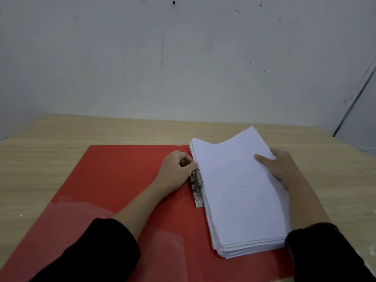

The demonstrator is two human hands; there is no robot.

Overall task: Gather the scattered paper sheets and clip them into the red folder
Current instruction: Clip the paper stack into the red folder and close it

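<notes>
The red folder [114, 180] lies open and flat on the wooden table. A thick stack of white paper sheets [238, 192] rests on its right half, its left edge against the metal clip [197, 190] along the spine. My left hand [177, 171] is at the top end of the clip, fingers curled and pinching there next to the paper's edge. My right hand [278, 167] grips the stack's right edge, thumb on top, and that far right part of the sheets is bent upward.
The light wooden table [61, 135] extends left and behind the folder up to a grey wall [183, 58]. A clear plastic pocket [81, 216] sits on the folder's left inner cover. The table's right edge runs close beside the stack.
</notes>
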